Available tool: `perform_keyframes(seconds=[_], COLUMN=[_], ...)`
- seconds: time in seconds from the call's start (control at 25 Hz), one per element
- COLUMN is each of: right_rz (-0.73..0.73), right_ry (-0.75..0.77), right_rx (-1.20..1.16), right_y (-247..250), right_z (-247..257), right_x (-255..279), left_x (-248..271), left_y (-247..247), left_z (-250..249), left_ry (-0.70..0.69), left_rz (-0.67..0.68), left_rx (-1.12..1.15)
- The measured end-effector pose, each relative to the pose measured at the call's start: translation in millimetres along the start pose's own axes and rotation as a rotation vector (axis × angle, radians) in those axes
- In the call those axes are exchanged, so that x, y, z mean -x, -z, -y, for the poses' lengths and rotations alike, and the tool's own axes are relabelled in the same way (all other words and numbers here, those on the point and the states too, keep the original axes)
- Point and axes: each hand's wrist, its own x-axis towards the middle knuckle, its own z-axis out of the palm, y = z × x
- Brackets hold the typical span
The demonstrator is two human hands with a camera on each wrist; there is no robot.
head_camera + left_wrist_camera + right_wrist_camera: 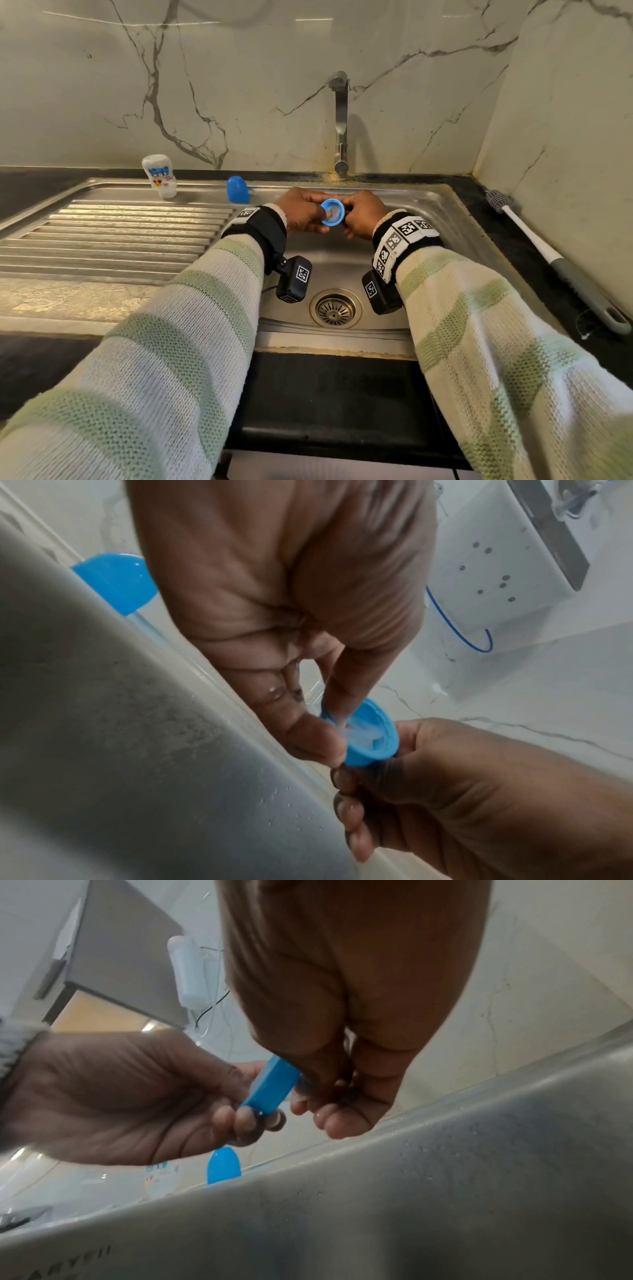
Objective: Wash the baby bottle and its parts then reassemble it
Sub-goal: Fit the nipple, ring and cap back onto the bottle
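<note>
Over the sink basin point(342, 260), both hands hold a blue screw ring point(332, 213) with a pale teat seated inside it. My left hand point(301, 212) pinches its rim, thumb pressed into the ring's wet, soapy hollow point(371, 739). My right hand point(363, 216) curls round the ring's other side, which its fingers hide. In the right wrist view the ring point(274, 1088) shows edge-on between the two hands. The blue cap point(237, 194) and the white bottle body point(160, 176) stand on the sink's back ledge.
The steel tap point(340, 120) rises behind the hands with no water running. A ribbed draining board point(120, 233) lies to the left. A bottle brush point(548, 253) rests on the black counter at right. The drain point(335, 310) lies below the wrists.
</note>
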Motion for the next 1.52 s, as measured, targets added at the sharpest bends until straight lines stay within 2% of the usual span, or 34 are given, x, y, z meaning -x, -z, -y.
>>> perform_keyframes(seconds=[0.12,0.32,0.4,0.56,0.64,0.84,0.96,1.16,1.36,1.44,1.52], right_rz=[-0.01,-0.025,-0.056,-0.161,-0.206,-0.189,-0.133,-0.025,-0.031,-0.064,-0.165], right_ry=[0.086,0.058,0.084,0.116,0.132,0.171,0.22,0.235,0.245,0.25,0.232], right_rx=[0.171,0.313,0.336,0.209,0.159,0.157,0.196,0.406,0.462,0.405,0.249], right_y=[0.4,-2.5,-2.2,-2.0,-2.2,-2.0,-0.1,2.0,3.3,2.0,-1.4], right_z=[2.3,6.5,7.8,8.5,8.0,6.2,9.8,17.6,19.7,18.2,11.6], right_x=[-4.0,-10.2,-13.3,-16.0,-14.8,-10.7,-6.9,-2.1,-0.8,-4.6,-8.8], left_x=[-1.9,-4.1,-5.3,-3.2,-1.2,1.2,0.5,3.2,1.2,2.0,1.7], left_y=[0.3,0.9,-0.3,-7.1,-7.7,-5.0,1.8,6.3,5.1,2.4,0.5], left_z=[-5.1,-9.5,-6.5,1.0,0.3,-2.3,-6.0,-11.3,-11.2,-11.4,-8.1], left_ry=[-0.004,-0.07,-0.085,-0.022,-0.013,0.02,0.043,0.087,0.045,0.005,0.005], left_rz=[-0.019,-0.012,-0.038,-0.064,-0.048,-0.041,-0.039,-0.047,-0.073,-0.112,-0.108], left_rx=[-0.15,-0.351,-0.258,0.287,0.405,0.374,0.266,0.027,-0.078,-0.028,0.219])
